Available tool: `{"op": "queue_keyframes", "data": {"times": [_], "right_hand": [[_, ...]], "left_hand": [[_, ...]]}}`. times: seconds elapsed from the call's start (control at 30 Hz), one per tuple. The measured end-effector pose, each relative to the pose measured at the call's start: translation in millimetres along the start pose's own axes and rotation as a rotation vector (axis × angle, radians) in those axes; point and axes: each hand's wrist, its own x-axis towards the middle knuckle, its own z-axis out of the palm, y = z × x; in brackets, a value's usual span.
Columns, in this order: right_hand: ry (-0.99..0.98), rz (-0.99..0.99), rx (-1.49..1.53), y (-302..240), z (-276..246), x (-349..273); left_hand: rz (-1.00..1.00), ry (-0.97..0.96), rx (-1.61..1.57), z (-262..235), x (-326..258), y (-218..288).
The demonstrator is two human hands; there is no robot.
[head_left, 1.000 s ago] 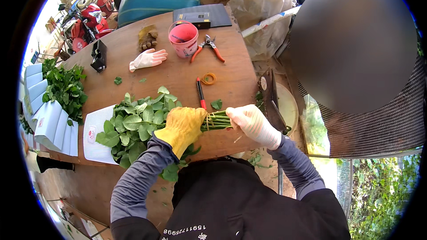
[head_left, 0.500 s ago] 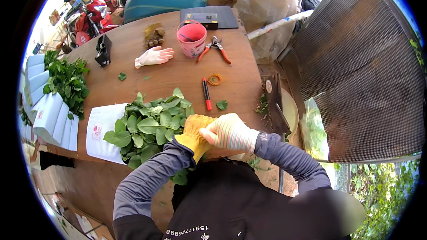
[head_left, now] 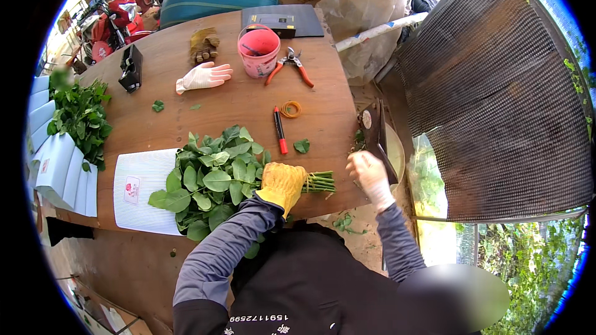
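A bunch of green leafy stems (head_left: 214,180) lies on the brown wooden table (head_left: 236,102), partly over a white paper sheet (head_left: 139,189). My left hand (head_left: 282,183), in a yellow glove, grips the bunch where the leaves end. The cut stem ends (head_left: 320,182) stick out to the right of it. My right hand (head_left: 370,177), in a white glove, is at the table's right edge, apart from the stems. It touches the lower end of a dark flat tool (head_left: 375,133). Whether it grips the tool is unclear.
A red pen (head_left: 280,130), an orange rubber band (head_left: 290,109), a pink bucket (head_left: 259,51), orange-handled pruners (head_left: 290,65) and a spare white glove (head_left: 203,77) lie farther back. More leafy stems (head_left: 77,118) sit on stacked white sheets (head_left: 56,167) at the left. Dark mesh (head_left: 496,105) hangs at the right.
My right hand has left the stem ends and moved right to the dark tool at the table edge. The left hand still holds the bunch.
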Motion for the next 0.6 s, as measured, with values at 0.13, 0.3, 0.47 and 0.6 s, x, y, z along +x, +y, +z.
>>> {"op": "queue_keyframes", "data": {"times": [0.13,0.3,0.47,0.6], "right_hand": [[-0.013,0.051,0.077,41,34,-50],[-0.163,0.229,0.26,61,69,-95],[-0.455,0.209,0.233,50,99,-83],[-0.554,-0.123,0.187,66,113,-31]], "left_hand": [[-0.041,0.167,-0.103,8,-6,-5],[-0.054,0.331,-0.162,-39,-6,-6],[-0.061,0.566,-0.143,-108,-4,-16],[0.015,0.698,-0.152,-143,-40,-29]]}}
